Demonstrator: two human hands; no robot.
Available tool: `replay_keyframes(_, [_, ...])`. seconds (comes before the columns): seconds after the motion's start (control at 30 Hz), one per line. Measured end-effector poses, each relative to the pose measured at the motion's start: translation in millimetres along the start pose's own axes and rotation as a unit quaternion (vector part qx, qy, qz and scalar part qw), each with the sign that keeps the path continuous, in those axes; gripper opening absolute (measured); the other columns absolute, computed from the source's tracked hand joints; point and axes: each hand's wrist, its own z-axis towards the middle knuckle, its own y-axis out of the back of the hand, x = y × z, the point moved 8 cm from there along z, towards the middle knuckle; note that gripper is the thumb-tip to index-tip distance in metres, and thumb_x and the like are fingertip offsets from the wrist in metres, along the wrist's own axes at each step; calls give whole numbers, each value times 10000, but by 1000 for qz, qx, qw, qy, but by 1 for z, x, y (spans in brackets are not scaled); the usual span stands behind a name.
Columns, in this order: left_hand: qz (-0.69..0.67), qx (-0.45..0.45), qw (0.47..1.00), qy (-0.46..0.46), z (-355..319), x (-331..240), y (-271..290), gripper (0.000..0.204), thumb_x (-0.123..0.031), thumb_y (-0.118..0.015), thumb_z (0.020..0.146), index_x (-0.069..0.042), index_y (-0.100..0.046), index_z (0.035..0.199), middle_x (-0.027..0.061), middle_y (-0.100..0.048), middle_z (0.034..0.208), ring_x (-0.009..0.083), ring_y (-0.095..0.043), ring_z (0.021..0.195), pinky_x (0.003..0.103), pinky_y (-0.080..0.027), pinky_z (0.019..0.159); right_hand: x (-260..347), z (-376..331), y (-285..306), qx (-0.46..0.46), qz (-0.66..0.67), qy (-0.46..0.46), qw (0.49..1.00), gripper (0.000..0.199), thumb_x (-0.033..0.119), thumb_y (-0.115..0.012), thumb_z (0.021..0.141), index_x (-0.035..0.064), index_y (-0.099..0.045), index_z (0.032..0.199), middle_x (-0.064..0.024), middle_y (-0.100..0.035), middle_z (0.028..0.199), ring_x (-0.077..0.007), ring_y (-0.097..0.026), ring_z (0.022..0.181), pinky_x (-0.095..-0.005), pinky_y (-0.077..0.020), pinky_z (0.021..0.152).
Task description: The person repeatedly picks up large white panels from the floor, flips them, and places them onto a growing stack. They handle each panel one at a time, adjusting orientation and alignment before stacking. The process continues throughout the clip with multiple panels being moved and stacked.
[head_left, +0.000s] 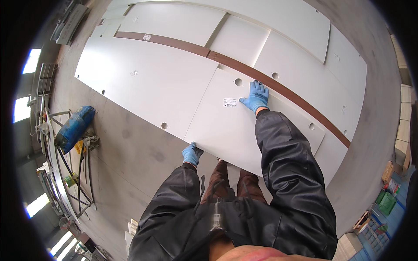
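Note:
Both my hands wear blue gloves with dark patches. My left hand (191, 154) is closed on the near edge of a white panel (213, 126), its fingertips at the edge and part of the hand below it. My right hand (257, 96) lies on top of the same panel by its far edge, fingers stretched forward and thumb out to the left. Left of that thumb is a white printed label (230, 102), and just beyond it a round hole (238, 81) in the panel. A brown strip (278, 89) runs lengthwise beyond my right fingertips.
More white panels (174, 19) lie beyond the strip. At left, a metal frame (65, 169) carries a blue wrapped bundle (75, 128). Stacked pale boards (404, 113) line the right side, near a green container (386, 202). Grey floor (126, 152) shows left of my arms.

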Motion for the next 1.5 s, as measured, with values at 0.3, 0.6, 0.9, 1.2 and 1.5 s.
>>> replay_keyframes(0.3, [179, -49, 978, -100, 1, -21, 1, 233, -243, -603, 988, -26, -642, 911, 149, -696, 848, 288, -687, 697, 439, -617, 629, 1, -6, 5, -4, -14, 16, 1000, 1001, 568, -777, 763, 104, -330, 1530, -135, -319, 1613, -310, -246, 1516, -507, -173, 1219])
replay_keyframes(0.6, [142, -61, 982, -111, -12, -23, -1, 212, -225, -638, 968, -17, -654, 927, 149, -698, 816, 296, -711, 686, 438, -603, 583, -2, -4, -2, -21, 1, 42, 999, 996, 568, -786, 747, 93, -366, 1515, -161, -307, 1621, -327, -258, 1514, -521, -187, 1210])
replay_keyframes(0.9, [116, -107, 983, -89, -21, -9, 5, 343, -433, -598, 984, -109, -604, 870, 39, -627, 757, 235, -640, 661, 400, -530, 599, -4, -70, -9, -135, 48, 107, 984, 815, 443, -746, 783, 57, -472, 1446, -186, -326, 1608, -346, -325, 1472, -509, -241, 1193])
replay_keyframes(1.2, [321, 33, 943, -85, -74, 5, 8, 241, -285, -595, 992, -155, -570, 791, -9, -545, 674, 142, -544, 551, 293, -397, 481, -74, -289, -33, 12, 198, 174, 964, 570, 352, -702, 825, 3, -615, 1267, -227, -538, 1429, -384, -506, 1320, -467, -406, 1099])
replay_keyframes(1.5, [452, 170, 874, 53, -128, 71, 14, 195, -334, -429, 948, -157, -503, 912, -14, -483, 811, 186, -507, 717, 311, -371, 560, -136, -392, -64, 242, 226, 55, 942, 420, 403, -600, 880, 59, -684, 1105, -205, -683, 1164, -398, -638, 1101, -467, -495, 946])
